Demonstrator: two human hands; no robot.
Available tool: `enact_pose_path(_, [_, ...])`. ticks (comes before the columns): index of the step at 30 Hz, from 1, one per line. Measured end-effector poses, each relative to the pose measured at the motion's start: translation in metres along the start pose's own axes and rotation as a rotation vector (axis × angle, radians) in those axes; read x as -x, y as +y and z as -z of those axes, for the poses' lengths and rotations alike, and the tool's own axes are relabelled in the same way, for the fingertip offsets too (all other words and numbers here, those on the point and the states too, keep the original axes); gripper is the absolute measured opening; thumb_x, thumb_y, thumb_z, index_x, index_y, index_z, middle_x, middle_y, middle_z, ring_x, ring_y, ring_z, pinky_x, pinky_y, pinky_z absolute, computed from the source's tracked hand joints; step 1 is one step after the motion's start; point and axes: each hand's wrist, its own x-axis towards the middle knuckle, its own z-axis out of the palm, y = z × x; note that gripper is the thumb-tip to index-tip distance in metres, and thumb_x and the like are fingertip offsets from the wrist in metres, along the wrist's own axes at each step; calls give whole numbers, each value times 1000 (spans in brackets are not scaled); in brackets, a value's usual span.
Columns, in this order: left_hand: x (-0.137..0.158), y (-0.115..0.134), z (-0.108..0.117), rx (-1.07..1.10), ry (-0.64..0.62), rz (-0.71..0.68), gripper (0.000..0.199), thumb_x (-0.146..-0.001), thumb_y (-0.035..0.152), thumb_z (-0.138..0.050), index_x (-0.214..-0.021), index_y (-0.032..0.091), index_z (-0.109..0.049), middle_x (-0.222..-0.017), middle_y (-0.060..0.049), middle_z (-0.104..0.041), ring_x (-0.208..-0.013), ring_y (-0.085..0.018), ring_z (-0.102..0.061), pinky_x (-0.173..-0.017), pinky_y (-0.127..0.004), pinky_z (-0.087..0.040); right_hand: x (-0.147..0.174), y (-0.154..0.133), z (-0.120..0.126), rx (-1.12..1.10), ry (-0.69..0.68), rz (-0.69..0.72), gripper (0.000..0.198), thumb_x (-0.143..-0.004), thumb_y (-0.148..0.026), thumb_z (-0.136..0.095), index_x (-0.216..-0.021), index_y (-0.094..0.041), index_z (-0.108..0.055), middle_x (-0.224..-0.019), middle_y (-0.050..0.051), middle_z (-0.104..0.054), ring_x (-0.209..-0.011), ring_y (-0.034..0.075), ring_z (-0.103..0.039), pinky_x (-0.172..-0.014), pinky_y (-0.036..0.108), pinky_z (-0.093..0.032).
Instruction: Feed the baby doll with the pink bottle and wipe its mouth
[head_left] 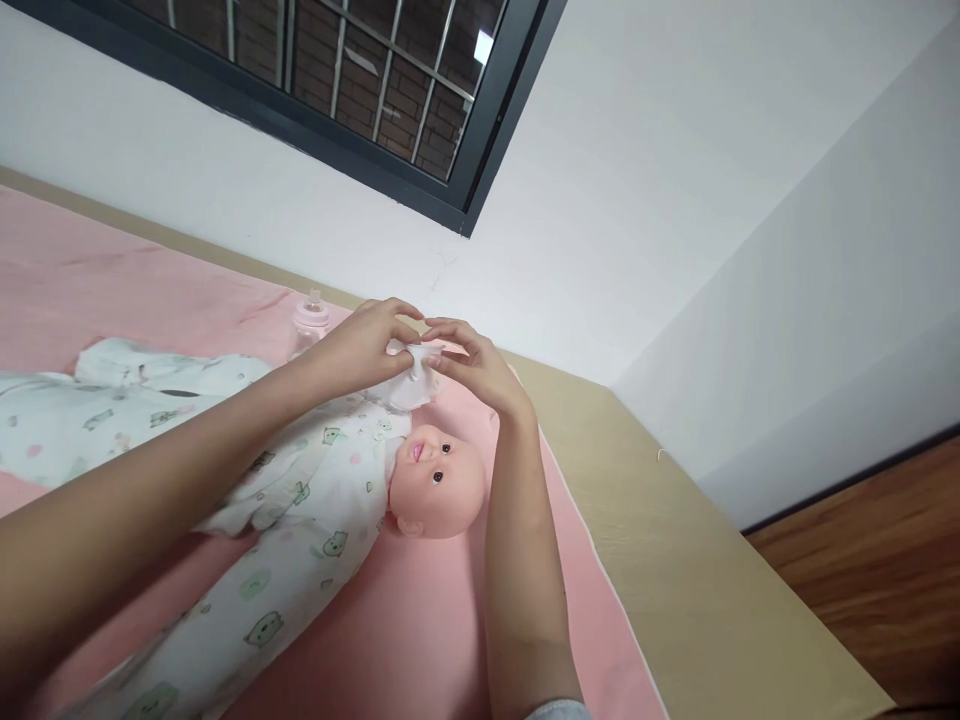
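Note:
A baby doll (450, 495) lies on its back on a pink sheet (420, 620), its head towards the right. It wears a white garment (330, 470) printed with green animal faces; one sleeve stretches towards me. Beyond the doll's head, my left hand (379, 345) pinches a piece of white cloth (409, 390) at the garment's far shoulder or sleeve. My right hand (476, 368) grips the same cloth from the right, fingertips close to those of the left. Whether the doll's arm is inside the cloth is hidden.
A baby bottle (311, 318) with a pink collar stands behind my left forearm. The pink sheet covers part of a light wooden table (622, 480), whose edge runs along the white wall. A dark-framed window (457, 205) with bars is above. Brown wood (885, 540) shows at the right.

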Motion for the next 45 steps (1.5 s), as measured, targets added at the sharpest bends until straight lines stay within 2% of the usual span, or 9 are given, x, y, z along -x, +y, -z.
enact_pose_path(5, [0,-10,-4,-18,53,22,28,-78,30,-46,-76,16,-71,-132,-9,-56,-122,-30,-51,-103,-41,-41,-3,2,-5,28,26,-40,18,-75,-35,-74,-83,-22,-65,-116,2,-61,-116,20,-55,-101,38,-43])
enact_pose_path(9, [0,-23,-1,-59,-9,41,35,-78,28,-45,-97,18,-72,-130,-8,-59,-123,-28,-51,-104,-40,-40,-5,6,-4,-4,14,-138,21,-75,-34,-74,-84,-19,-63,-88,1,-65,-87,16,-60,-80,30,-48])
enact_pose_path(13, [1,-37,16,-93,-31,68,45,-78,30,-45,-116,20,-67,-130,-7,-61,-125,-27,-50,-108,-40,-36,-3,15,2,25,122,-221,26,-76,-31,-71,-99,-22,-61,-81,-1,-62,-72,13,-57,-66,26,-44])
enact_pose_path(17, [7,-49,43,-49,-23,196,48,-79,39,-46,-118,21,-66,-128,-6,-63,-118,-29,-56,-102,-39,-42,1,28,13,6,188,-319,37,-78,-24,-61,-114,-27,-57,-77,-3,-60,-64,12,-53,-60,24,-40])
enact_pose_path(24, [16,-73,77,34,11,362,45,-79,46,-49,-113,24,-69,-122,-5,-66,-109,-27,-61,-93,-36,-48,-7,49,35,-87,351,-390,16,-71,-29,-65,-83,-19,-68,-78,1,-65,-66,12,-52,-64,26,-42])
enact_pose_path(30, [18,-78,82,76,37,376,44,-79,46,-50,-111,23,-70,-124,-5,-66,-108,-27,-62,-93,-36,-48,-44,58,39,-235,312,-407,35,-69,-22,-68,-104,-24,-68,-105,2,-68,-92,14,-62,-91,32,-50])
enact_pose_path(35, [20,-73,86,66,39,372,44,-80,45,-49,-111,23,-70,-125,-5,-66,-111,-28,-61,-92,-36,-48,-61,73,30,-355,279,-439,56,-68,-16,-69,-121,-31,-58,-132,2,-57,-111,18,-63,-99,37,-51])
enact_pose_path(40, [21,-75,89,64,52,376,45,-78,45,-49,-111,23,-71,-123,-3,-67,-114,-29,-60,-95,-35,-46,-47,95,21,-421,141,-626,55,-71,-15,-69,-124,-26,-56,-126,7,-62,-110,20,-66,-102,41,-50])
enact_pose_path(45, [21,-75,90,82,42,381,44,-78,44,-50,-110,22,-71,-122,-5,-68,-112,-28,-61,-96,-38,-47,-32,99,23,-481,133,-641,46,-74,-14,-69,-119,-22,-59,-123,7,-66,-102,19,-69,-104,36,-50])
